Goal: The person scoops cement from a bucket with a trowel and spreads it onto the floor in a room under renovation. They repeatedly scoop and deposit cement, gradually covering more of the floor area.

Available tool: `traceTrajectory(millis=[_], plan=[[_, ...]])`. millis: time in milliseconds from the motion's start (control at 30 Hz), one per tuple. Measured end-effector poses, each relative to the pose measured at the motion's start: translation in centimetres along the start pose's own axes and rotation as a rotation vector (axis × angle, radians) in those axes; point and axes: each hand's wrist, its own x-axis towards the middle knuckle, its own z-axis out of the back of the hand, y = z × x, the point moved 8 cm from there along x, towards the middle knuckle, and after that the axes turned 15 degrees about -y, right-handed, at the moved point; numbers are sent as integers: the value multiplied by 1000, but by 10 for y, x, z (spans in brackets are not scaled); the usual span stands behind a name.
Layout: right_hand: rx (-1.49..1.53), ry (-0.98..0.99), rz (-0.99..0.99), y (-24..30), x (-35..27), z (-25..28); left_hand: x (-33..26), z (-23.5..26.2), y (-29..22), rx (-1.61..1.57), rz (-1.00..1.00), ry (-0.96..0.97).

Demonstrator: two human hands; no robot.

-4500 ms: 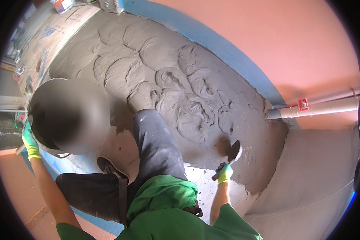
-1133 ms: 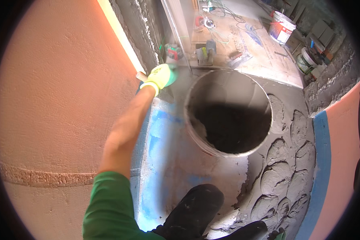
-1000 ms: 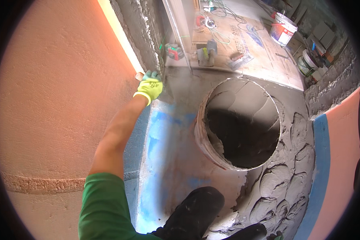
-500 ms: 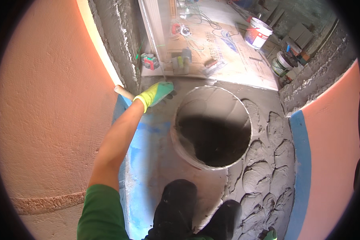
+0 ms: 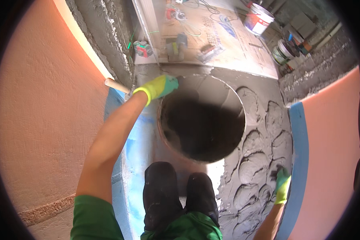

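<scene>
A large round bucket (image 5: 244, 120) with a mortar-smeared inside wall stands before my legs, its lower inside in dark shadow. My left hand (image 5: 162, 87), in a yellow and green glove, is closed on the bucket's upper left rim; its fingertips are partly hidden there. At the lower right my right hand (image 5: 283, 185), gloved alike, hangs over the wet grey mortar (image 5: 254, 168). Its fingers look dark and loosely apart, with nothing visible in them. The mortar is spread in ridged, overlapping dabs between the bucket and the right wall.
A wooden handle (image 5: 117, 85) sticks out by the left wall (image 5: 48, 120). Beyond the mortar lie a board (image 5: 244, 60), a laser level (image 5: 143, 49) and a trowel (image 5: 211, 53). A white bucket (image 5: 259, 20) stands far right. The right wall (image 5: 332, 140) has a blue lower band.
My left hand has moved from beside the bucket onto its rim. The bucket sits slightly farther left and higher in view. My right hand has come up into view at the lower right.
</scene>
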Motion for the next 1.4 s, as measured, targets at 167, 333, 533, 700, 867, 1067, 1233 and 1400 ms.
traceTrajectory(millis=[167,333,533,700,867,1067,1233,1400], plan=[[-11,245,408,164,120,-157,-13,-17,-6,194,-268,-108],[265,730,174,253,158,-364,-25,-1,2,-42,0,-281],[15,1006,540,309,135,-552,-18,8,-7,1,215,-170],[-147,1065,706,313,113,-656,-2,13,1,-17,340,-164],[-172,1071,760,295,101,-726,-2,13,2,-40,342,-86],[-175,1015,704,295,101,-754,-27,-5,-1,-112,405,-45],[-137,759,682,330,140,-732,-26,-5,-2,-164,379,-94],[275,590,251,371,226,-651,-22,11,-13,-76,331,-138]])
